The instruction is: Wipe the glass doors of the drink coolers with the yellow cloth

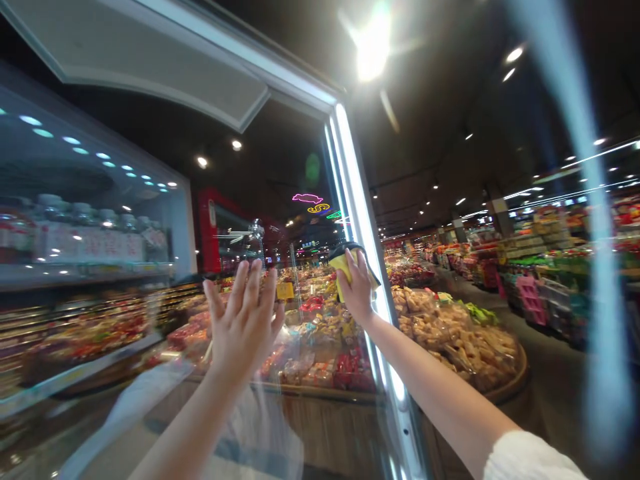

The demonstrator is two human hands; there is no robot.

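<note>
A glass door [300,153] with a brightly lit frame edge [357,180] stands tilted before me. My right hand [359,290] presses a yellow cloth [340,263] with a dark edge against the glass, close beside the lit frame. To the left, my left hand [245,310] is raised with its fingers spread, palm toward the pane and nothing in it. Whether its palm touches the glass I cannot tell. A faint reflection of a pale garment shows low in the pane.
Bottles [83,233] line a lit shelf at the left. Beyond the glass, packaged goods [320,353] fill a display, and a rounded bin of tan goods [450,333] stands right of the frame. An aisle [465,287] with stocked shelves runs along the right.
</note>
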